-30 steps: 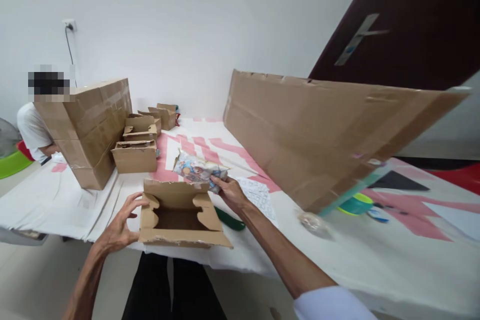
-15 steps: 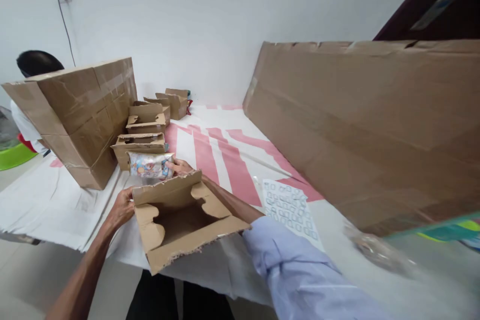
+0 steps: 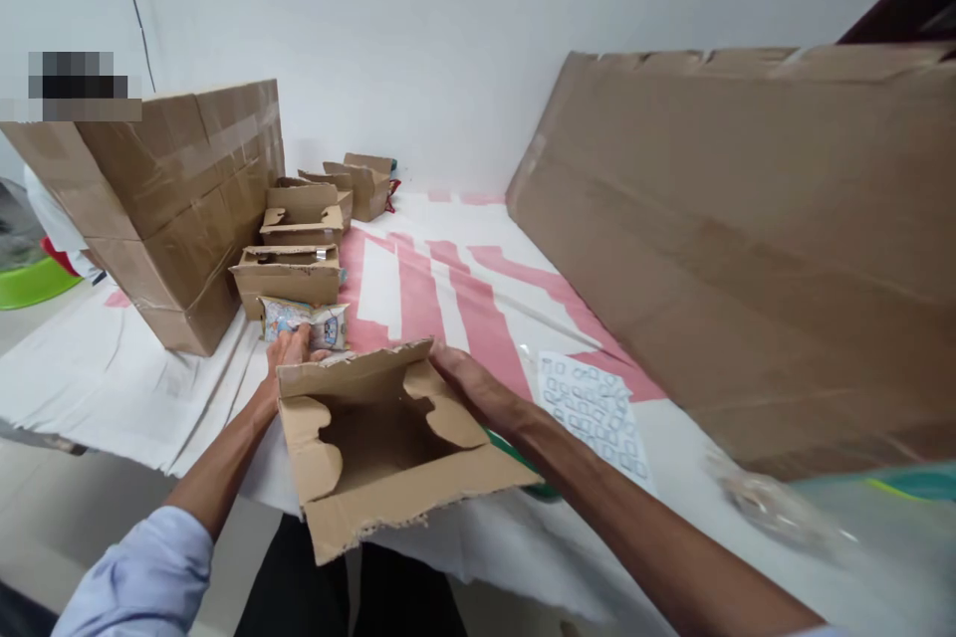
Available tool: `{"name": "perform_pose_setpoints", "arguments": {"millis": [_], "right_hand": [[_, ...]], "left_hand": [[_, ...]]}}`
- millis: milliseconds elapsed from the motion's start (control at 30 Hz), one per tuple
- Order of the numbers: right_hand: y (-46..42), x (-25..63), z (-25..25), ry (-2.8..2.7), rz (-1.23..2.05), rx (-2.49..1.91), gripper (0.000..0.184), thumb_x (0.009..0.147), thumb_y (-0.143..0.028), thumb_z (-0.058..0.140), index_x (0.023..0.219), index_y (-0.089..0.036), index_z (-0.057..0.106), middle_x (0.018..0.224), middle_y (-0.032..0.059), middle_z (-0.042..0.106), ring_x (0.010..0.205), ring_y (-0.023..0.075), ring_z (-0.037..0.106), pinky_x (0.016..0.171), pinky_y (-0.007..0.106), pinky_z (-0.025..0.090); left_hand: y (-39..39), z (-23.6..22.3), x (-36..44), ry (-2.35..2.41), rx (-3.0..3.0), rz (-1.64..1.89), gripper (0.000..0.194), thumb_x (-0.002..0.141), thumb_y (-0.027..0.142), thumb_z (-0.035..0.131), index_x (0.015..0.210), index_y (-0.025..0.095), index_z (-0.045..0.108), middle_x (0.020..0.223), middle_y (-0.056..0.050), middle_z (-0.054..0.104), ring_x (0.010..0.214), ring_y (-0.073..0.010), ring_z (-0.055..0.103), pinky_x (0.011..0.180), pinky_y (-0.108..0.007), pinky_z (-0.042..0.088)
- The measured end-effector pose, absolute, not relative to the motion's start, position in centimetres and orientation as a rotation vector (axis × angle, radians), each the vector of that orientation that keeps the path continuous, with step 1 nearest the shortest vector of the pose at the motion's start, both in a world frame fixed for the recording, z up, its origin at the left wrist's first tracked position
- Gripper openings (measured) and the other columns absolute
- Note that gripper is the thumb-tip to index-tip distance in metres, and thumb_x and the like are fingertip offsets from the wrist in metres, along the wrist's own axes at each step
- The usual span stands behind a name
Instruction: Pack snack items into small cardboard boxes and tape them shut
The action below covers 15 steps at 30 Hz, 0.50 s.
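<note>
An open cardboard box (image 3: 388,518) tilts toward me at the table's front edge, its torn flaps raised and its inside dark. My left hand (image 3: 295,350) is beyond the box's left rear corner, its fingers closed against a shiny patterned packet (image 3: 329,326) printed in pale colours. Part of that hand is behind the box flap. At the right rear corner, my right hand (image 3: 467,380) grips the box, with most fingers hidden behind it. Green material (image 3: 545,491) shows beneath the box's right side.
Several small open boxes (image 3: 288,287) line the left side beside a stack of taped cartons (image 3: 179,219). A large cardboard sheet (image 3: 732,249) stands on the right. A printed sheet (image 3: 594,413) and a clear plastic bag (image 3: 777,508) lie nearby. Another person's sleeve (image 3: 52,209) shows far left.
My right hand has left the packet and moved to the box's right rear corner. My left hand has shifted from the box's left edge to the packet. The view has turned slightly.
</note>
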State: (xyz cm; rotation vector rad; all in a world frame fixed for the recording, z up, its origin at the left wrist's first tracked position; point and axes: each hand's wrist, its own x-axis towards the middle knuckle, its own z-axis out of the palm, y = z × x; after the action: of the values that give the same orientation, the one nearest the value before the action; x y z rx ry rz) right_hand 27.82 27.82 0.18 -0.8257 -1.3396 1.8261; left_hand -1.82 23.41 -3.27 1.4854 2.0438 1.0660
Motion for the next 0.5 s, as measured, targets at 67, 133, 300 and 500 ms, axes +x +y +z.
{"name": "perform_pose_setpoints", "arguments": {"millis": [67,133,300,500], "right_hand": [[26.6,28.0,0.4,-1.442,1.834,-0.824,0.049,0.076,-0.061,0.088,0.097,-0.018,0.081,0.083,0.0057,0.079,0.071,0.0209,0.071,0.065,0.03,0.056],[25.9,27.9,0.4,-1.51,1.797,-0.802,0.045,0.072,-0.055,0.092,0.096,-0.018,0.082,0.086,0.0044,0.079,0.074,0.0202,0.07,0.069,0.03,0.056],[24.8,28.4,-0.1,-1.533,1.67,-0.792,0.036,0.076,-0.051,0.089,0.094,-0.02,0.085,0.091,0.0048,0.08,0.08,0.0227,0.07,0.076,0.034,0.057],[24.2,29.0,-0.2,-1.595,1.598,-0.839,0.04,0.081,-0.056,0.081,0.097,-0.019,0.083,0.086,0.0049,0.078,0.08,0.0233,0.068,0.073,0.035,0.057]], "left_hand": [[24.3,-3.2,-1.7,2.181,1.538,0.956,0.022,0.089,0.036,0.079,0.092,0.018,0.067,0.097,-0.008,0.072,0.117,-0.0298,0.069,0.089,-0.031,0.05],[25.2,-3.0,-1.9,2.292,1.554,0.871,0.025,0.091,0.04,0.077,0.096,0.018,0.067,0.1,-0.011,0.073,0.12,-0.0347,0.068,0.094,-0.037,0.049],[27.0,-2.2,-3.5,2.444,1.594,0.661,0.025,0.096,0.041,0.071,0.105,0.018,0.067,0.104,-0.019,0.075,0.118,-0.0401,0.066,0.099,-0.045,0.045],[30.3,-0.8,-5.5,2.461,1.671,0.509,0.03,0.098,0.044,0.067,0.111,0.017,0.067,0.111,-0.019,0.075,0.115,-0.0371,0.066,0.099,-0.045,0.044]]}}
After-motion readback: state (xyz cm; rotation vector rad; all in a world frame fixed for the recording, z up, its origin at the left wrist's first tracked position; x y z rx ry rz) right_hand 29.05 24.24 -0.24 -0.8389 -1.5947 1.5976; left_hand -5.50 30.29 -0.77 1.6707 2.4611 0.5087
